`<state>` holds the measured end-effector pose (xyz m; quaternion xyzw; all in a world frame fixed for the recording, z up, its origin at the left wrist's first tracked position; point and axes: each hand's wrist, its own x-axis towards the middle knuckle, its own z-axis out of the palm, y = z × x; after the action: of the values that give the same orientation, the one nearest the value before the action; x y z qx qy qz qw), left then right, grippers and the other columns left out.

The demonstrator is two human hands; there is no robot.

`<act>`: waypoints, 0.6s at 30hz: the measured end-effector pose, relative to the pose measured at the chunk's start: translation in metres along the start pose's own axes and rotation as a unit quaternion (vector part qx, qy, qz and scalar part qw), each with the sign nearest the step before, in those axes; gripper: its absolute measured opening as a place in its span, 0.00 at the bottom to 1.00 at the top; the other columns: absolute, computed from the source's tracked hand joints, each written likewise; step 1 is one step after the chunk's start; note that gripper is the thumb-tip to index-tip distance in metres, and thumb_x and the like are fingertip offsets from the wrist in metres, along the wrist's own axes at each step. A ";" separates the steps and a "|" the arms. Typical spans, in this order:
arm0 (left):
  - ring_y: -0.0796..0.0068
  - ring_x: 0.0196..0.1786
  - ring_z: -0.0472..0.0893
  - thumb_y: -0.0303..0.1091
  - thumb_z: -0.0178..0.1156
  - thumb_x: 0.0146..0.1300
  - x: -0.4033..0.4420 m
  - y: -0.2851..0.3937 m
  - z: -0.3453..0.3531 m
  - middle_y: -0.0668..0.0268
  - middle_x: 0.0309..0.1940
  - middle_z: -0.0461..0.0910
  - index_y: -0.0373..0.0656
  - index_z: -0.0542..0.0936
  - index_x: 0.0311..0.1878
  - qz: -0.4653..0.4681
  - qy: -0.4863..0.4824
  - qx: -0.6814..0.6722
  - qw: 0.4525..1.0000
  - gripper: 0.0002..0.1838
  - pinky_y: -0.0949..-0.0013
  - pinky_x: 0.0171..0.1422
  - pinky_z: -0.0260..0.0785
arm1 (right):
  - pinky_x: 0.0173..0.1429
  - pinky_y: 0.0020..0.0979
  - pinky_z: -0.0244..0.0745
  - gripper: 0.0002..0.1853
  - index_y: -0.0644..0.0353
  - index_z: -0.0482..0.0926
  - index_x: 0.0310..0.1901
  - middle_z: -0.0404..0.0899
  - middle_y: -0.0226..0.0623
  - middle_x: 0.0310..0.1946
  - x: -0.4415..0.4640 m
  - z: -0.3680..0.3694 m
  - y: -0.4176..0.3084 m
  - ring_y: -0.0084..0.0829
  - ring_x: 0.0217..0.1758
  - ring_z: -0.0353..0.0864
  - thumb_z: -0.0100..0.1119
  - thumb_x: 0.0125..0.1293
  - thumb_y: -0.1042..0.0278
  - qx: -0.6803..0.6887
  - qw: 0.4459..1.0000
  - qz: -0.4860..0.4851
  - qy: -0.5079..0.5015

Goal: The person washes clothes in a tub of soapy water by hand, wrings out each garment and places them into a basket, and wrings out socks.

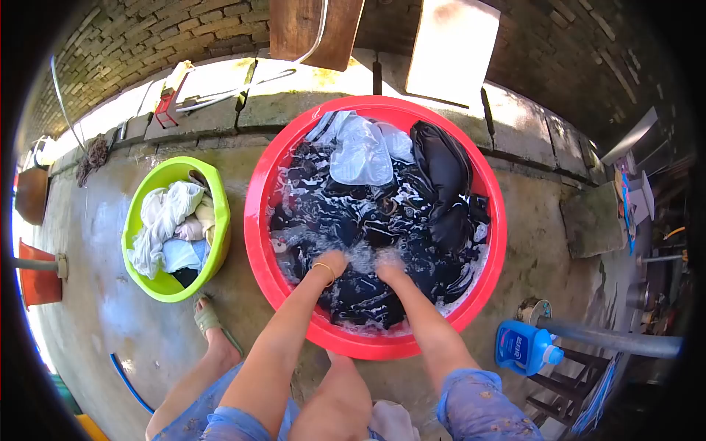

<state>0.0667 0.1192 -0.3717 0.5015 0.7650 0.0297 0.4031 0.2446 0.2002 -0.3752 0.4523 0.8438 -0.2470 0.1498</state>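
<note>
A large red basin (259, 242) holds soapy water and dark wet clothes (316, 213). Both forearms reach down into it. My left hand (333, 262), with a gold bangle at the wrist, is partly sunk in the water among the dark cloth. Beside it, a short gap to the right, my right hand (389, 262) is also under the splashing surface. Foam and water hide the fingers of both, so any grip on the cloth cannot be made out. A pale translucent piece (360, 158) floats near the far side, next to a puffed-up black garment (445, 169).
Left of the basin stands a lime-green tub (132, 253) with light-coloured laundry (173, 213). A blue detergent bottle (523, 348) is at the right, near a grey pipe (618, 339). Stone slabs and boards line the brick wall behind. An orange bucket (40, 283) sits far left.
</note>
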 end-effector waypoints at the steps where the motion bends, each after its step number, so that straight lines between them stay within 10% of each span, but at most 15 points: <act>1: 0.46 0.49 0.78 0.47 0.46 0.65 0.002 -0.006 -0.001 0.41 0.44 0.78 0.39 0.73 0.57 -0.002 -0.038 -0.009 0.999 0.25 0.52 0.54 0.69 | 0.57 0.44 0.71 0.17 0.60 0.76 0.49 0.77 0.55 0.48 0.000 -0.006 0.004 0.50 0.53 0.76 0.48 0.59 0.70 -0.001 1.000 0.000 0.002; 3: 0.46 0.49 0.77 0.44 0.46 0.66 -0.015 -0.013 -0.019 0.42 0.44 0.77 0.36 0.77 0.51 0.065 -0.035 0.057 0.996 0.22 0.53 0.56 0.68 | 0.61 0.39 0.68 0.21 0.60 0.75 0.53 0.76 0.52 0.52 -0.014 -0.032 0.012 0.47 0.55 0.75 0.53 0.57 0.69 0.098 0.995 0.022 0.013; 5: 0.46 0.48 0.78 0.43 0.47 0.65 -0.050 -0.023 -0.040 0.45 0.44 0.78 0.36 0.79 0.47 0.076 0.177 -0.135 0.972 0.21 0.54 0.55 0.69 | 0.57 0.29 0.69 0.24 0.59 0.73 0.58 0.76 0.46 0.52 -0.049 -0.067 0.011 0.38 0.54 0.76 0.54 0.56 0.77 0.379 0.923 0.051 0.027; 9: 0.49 0.46 0.79 0.35 0.48 0.66 -0.135 0.003 -0.132 0.47 0.45 0.79 0.41 0.78 0.50 0.121 0.179 -0.260 0.941 0.15 0.57 0.50 0.71 | 0.51 0.37 0.76 0.23 0.60 0.71 0.59 0.78 0.40 0.48 -0.111 -0.153 -0.009 0.35 0.47 0.80 0.44 0.61 0.82 0.712 0.698 0.079 0.010; 12: 0.70 0.44 0.79 0.36 0.47 0.67 -0.156 0.030 -0.189 0.58 0.40 0.81 0.38 0.78 0.51 0.234 0.303 -0.239 0.892 0.16 0.69 0.51 0.69 | 0.54 0.37 0.76 0.17 0.69 0.73 0.50 0.79 0.44 0.44 -0.143 -0.237 -0.041 0.37 0.46 0.80 0.45 0.58 0.82 0.785 0.618 -0.019 0.045; 15: 0.70 0.38 0.80 0.36 0.51 0.67 -0.244 0.122 -0.286 0.61 0.39 0.81 0.36 0.77 0.46 0.132 0.205 -0.655 0.715 0.13 0.68 0.44 0.74 | 0.56 0.36 0.74 0.15 0.69 0.75 0.48 0.80 0.44 0.43 -0.180 -0.328 -0.075 0.36 0.47 0.80 0.47 0.59 0.81 0.779 0.606 -0.130 0.095; 16: 0.70 0.39 0.81 0.35 0.51 0.67 -0.251 0.124 -0.311 0.61 0.39 0.81 0.36 0.77 0.44 0.214 0.243 -0.570 0.755 0.12 0.67 0.45 0.76 | 0.57 0.38 0.74 0.15 0.69 0.75 0.48 0.80 0.44 0.44 -0.199 -0.360 -0.092 0.37 0.47 0.79 0.48 0.59 0.81 0.800 0.573 -0.102 0.148; 18: 0.67 0.39 0.81 0.35 0.51 0.67 -0.307 0.178 -0.366 0.59 0.38 0.82 0.33 0.77 0.43 0.204 0.236 -0.678 0.665 0.13 0.65 0.47 0.76 | 0.51 0.33 0.75 0.13 0.69 0.75 0.44 0.79 0.42 0.38 -0.243 -0.425 -0.125 0.34 0.43 0.78 0.47 0.56 0.83 0.793 0.552 -0.222 0.129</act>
<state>0.0157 0.0960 0.1347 0.2098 0.4815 0.7391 0.4218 0.2601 0.2093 0.1298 0.2126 0.3895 -0.7805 -0.4403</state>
